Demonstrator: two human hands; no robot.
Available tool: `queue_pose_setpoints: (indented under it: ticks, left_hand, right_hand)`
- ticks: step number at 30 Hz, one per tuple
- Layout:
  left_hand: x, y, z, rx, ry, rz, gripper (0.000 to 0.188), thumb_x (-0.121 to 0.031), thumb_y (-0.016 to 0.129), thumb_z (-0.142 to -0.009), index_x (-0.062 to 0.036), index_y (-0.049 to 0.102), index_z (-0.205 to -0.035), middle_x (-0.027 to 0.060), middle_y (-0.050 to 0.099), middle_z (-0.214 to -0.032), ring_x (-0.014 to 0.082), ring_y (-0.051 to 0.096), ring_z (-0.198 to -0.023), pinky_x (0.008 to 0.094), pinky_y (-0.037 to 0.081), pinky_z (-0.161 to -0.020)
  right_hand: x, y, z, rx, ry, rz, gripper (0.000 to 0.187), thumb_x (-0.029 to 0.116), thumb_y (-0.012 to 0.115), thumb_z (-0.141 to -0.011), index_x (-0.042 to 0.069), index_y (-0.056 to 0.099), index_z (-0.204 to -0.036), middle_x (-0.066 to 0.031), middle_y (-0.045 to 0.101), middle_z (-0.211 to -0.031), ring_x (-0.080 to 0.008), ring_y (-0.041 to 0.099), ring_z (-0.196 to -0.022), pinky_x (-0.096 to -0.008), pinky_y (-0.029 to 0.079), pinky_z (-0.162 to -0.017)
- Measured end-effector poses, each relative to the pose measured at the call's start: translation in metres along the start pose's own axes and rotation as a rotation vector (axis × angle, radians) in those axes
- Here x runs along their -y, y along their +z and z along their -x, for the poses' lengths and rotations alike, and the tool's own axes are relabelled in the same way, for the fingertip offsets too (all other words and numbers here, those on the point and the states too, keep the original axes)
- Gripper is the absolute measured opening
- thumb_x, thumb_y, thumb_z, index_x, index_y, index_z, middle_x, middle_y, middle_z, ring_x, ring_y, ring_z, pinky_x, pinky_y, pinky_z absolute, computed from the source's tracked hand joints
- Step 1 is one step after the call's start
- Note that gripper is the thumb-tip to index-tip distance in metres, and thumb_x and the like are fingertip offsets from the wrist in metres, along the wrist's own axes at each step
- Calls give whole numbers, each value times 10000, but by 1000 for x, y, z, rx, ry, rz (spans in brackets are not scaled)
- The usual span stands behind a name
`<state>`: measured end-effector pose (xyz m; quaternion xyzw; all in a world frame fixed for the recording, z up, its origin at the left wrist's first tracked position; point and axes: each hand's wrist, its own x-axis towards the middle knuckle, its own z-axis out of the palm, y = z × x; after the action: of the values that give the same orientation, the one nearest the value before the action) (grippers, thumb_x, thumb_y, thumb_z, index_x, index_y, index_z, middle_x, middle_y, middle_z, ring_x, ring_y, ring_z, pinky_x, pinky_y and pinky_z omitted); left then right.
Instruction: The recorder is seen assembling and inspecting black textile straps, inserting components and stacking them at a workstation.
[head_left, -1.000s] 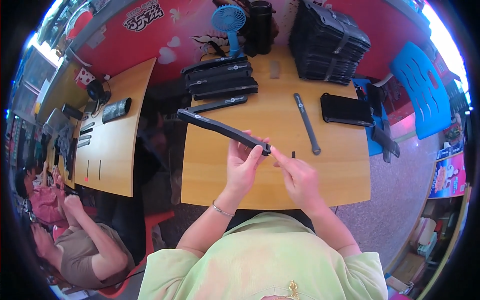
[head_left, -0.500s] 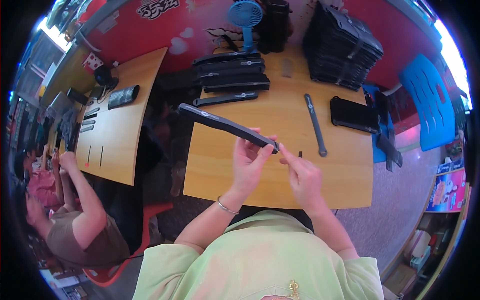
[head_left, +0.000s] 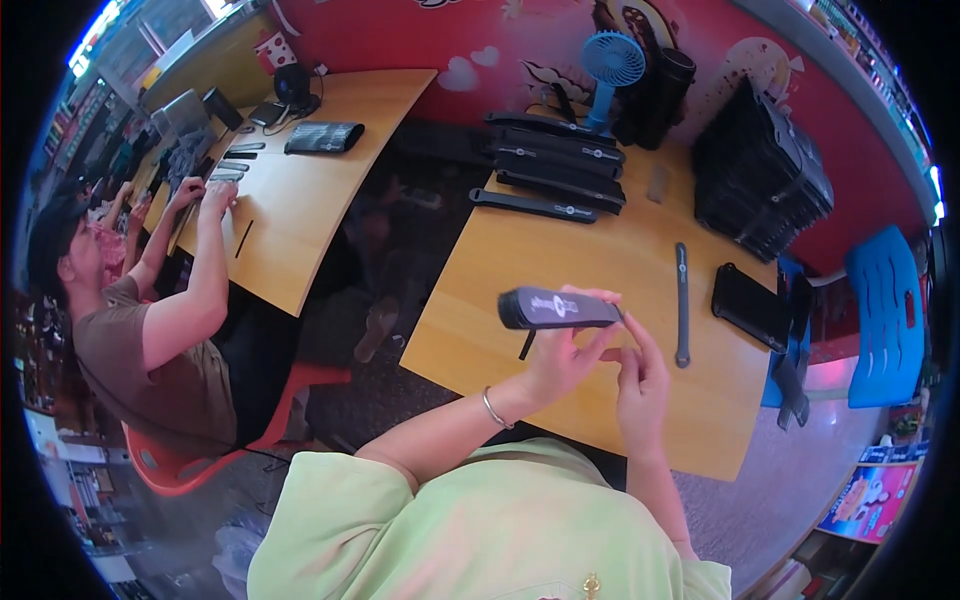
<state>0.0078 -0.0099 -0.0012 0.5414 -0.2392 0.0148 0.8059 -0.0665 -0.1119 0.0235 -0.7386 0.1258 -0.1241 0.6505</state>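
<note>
My left hand (head_left: 560, 368) is closed around the near part of a long, narrow black padded strip (head_left: 560, 308) with a white mark on its face. The strip is held above the table, its rounded far end pointing left and looking foreshortened. At the strip's right end, the bent fingers of my right hand (head_left: 643, 390) touch it with the fingertips; the exact grip there is partly hidden. A short dark piece (head_left: 526, 345) lies on the table by my left hand. A similar flat strip (head_left: 683, 305) lies to the right of both hands.
Several black strips (head_left: 555, 165) are piled at the back of the wooden table (head_left: 470, 340), near a blue fan (head_left: 612, 62). Stacked black bags (head_left: 765, 165), a black case (head_left: 750, 308) and a blue chair (head_left: 885, 320) stand right. A co-worker (head_left: 150, 330) sits at another table, left.
The view has turned, so the tables sit further right in the picture. The held strip has swung to look shorter, both hands still at it. The co-worker's arms now reach over the other table.
</note>
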Motion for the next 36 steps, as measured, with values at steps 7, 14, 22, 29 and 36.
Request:
queue_pose_setpoints:
  ticks: [7,14,22,29,36]
  left_hand:
    - [5,-4,-2,79,99,-236,336,70,608,-822,11,502,-1135,104,512,-1080,222,558,-1041,307,489,-872]
    - [-3,-4,-7,64,-42,-60,373,67,569,-859,13,436,-1204,130,559,-1117,193,578,-1068,275,489,-883]
    - [-7,-6,-13,109,-86,-75,462,50,567,-869,-1,390,-1292,125,574,-1120,176,578,-1059,267,477,-889]
    - [-15,-18,-38,195,-558,282,640,50,567,-863,-13,254,-1417,118,592,-1064,216,574,-1083,301,485,-885]
    - [-9,4,-20,149,-330,-18,666,41,588,-855,14,235,-1420,118,590,-1079,177,581,-1041,275,492,-873]
  right_hand:
    - [10,-2,-2,-14,138,-150,343,26,444,-921,53,494,-1259,-63,660,-806,-41,536,-660,-179,320,-502]
    - [9,-1,-8,32,145,-143,300,38,445,-935,83,502,-1225,-48,670,-789,-25,433,-542,-190,329,-490]
    - [6,0,-11,-74,-78,165,270,39,489,-927,104,527,-1186,-57,681,-780,-98,580,-575,-241,439,-544]
    - [-3,-3,-12,-149,-441,530,308,-25,483,-903,79,555,-1183,-75,684,-780,-60,555,-576,-205,374,-505]
    - [0,-2,-10,-131,-77,98,297,-11,507,-899,70,561,-1180,-75,679,-784,-123,629,-658,-227,431,-559]
